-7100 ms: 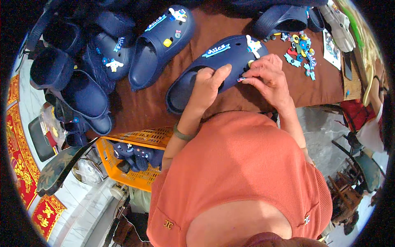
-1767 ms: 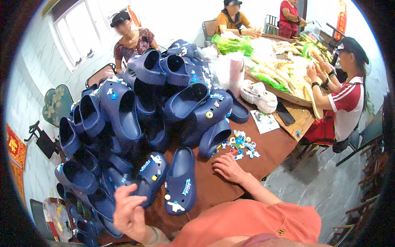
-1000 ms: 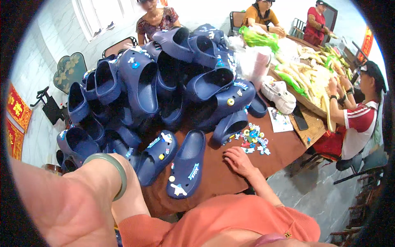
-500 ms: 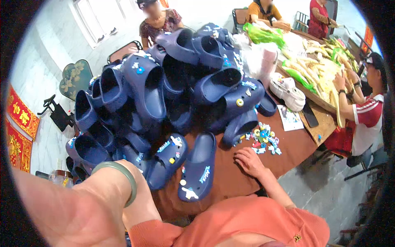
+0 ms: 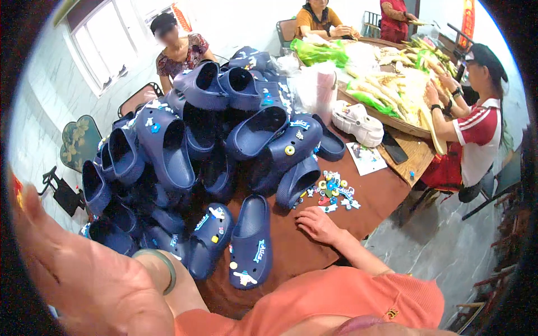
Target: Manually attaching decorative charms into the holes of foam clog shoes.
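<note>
My left hand (image 5: 95, 274) is raised close to the camera, palm showing, with its visible fingers stretched out and nothing in it. A green bangle (image 5: 165, 269) circles that wrist. My right hand (image 5: 319, 225) lies on the brown cloth, fingers extended and empty, beside a scatter of small colourful shoe charms (image 5: 332, 193). In front of me lie two dark blue clogs, the right clog (image 5: 250, 238) and the left clog (image 5: 208, 241), both with charms on their tops. Behind them rises a large pile of dark blue clogs (image 5: 168, 151).
A white clog (image 5: 357, 124), a printed card (image 5: 365, 158) and a black phone (image 5: 394, 147) lie to the right. Beyond, a wooden table (image 5: 412, 162) bears pale long vegetables (image 5: 386, 89) and green bags (image 5: 319, 52). One person (image 5: 476, 123) works there; others sit or stand farther back.
The view has turned, so the pile and table sit farther left and the clogs lower. My left hand's fingers now show more, spread upward. My right hand stays by the charms.
</note>
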Available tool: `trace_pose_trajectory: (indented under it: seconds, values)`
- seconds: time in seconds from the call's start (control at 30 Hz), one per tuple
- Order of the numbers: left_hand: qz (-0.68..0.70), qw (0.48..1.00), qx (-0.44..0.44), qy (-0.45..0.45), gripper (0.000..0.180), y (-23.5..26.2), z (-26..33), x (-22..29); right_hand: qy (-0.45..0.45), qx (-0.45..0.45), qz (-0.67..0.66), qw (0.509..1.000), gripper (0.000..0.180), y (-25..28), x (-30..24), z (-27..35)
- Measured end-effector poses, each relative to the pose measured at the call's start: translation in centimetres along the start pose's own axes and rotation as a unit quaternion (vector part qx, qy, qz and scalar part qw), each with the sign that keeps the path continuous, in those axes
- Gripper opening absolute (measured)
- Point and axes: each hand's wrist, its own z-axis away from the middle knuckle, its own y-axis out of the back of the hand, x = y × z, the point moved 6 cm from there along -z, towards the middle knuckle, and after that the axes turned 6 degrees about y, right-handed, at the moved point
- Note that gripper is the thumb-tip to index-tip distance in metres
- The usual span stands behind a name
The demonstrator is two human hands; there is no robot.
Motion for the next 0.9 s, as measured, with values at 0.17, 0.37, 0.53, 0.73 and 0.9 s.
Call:
trace_pose_trajectory:
  seconds: [0.17,0.37,0.53,0.73,0.9]
  values:
    - [0.017,0.985,-0.17,-0.009,0.046,-1.5,2.4,2.1,-0.005,0.004,0.003,1.0,0.019,0.2,0.1,0.5]
    - [0.086,0.857,-0.466,0.201,0.037,-10.2,11.0,3.7,-0.028,0.006,-0.008,1.0,0.018,0.6,1.3,1.0]
    - [-0.011,0.651,-0.651,0.389,0.073,-5.4,27.8,6.2,-0.007,-0.022,-0.019,1.0,0.017,-0.6,0.2,-1.2]
    - [-0.012,0.6,-0.562,0.569,0.111,-5.3,32.2,10.1,-0.021,-0.067,-0.003,0.998,0.01,-0.6,1.1,0.8]
    - [-0.032,0.507,-0.474,0.719,0.11,-2.5,36.7,11.7,-0.008,-0.096,-0.048,0.994,0.011,-1.7,0.3,0.3]
